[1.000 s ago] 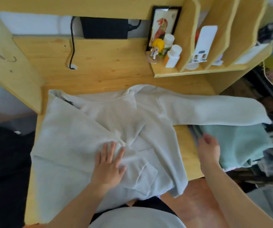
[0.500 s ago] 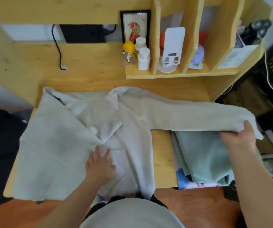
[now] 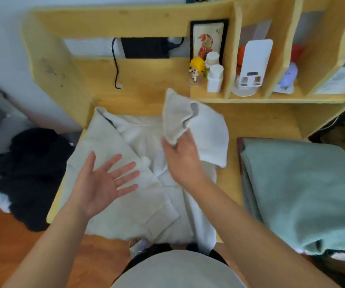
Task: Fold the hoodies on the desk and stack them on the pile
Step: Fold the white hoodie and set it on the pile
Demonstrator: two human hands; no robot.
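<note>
A light grey hoodie (image 3: 125, 196) lies spread on the wooden desk (image 3: 250, 121), its left side folded in over the body. My right hand (image 3: 179, 156) grips the cuff end of the right sleeve (image 3: 206, 129) and holds it raised above the hoodie's chest. My left hand (image 3: 107, 181) hovers palm up over the folded left part, fingers straight, holding nothing. A folded mint-green hoodie (image 3: 300, 192) tops the pile at the desk's right end.
A shelf unit (image 3: 250, 96) at the back right holds white bottles (image 3: 215, 77), a small figurine, a framed picture and a white stand. A black cable (image 3: 115, 65) hangs at the back. Dark clothes (image 3: 28, 173) lie left of the desk.
My right hand has carried the right sleeve from over the pile leftward across the hoodie. My left hand has lifted off the cloth and turned palm up.
</note>
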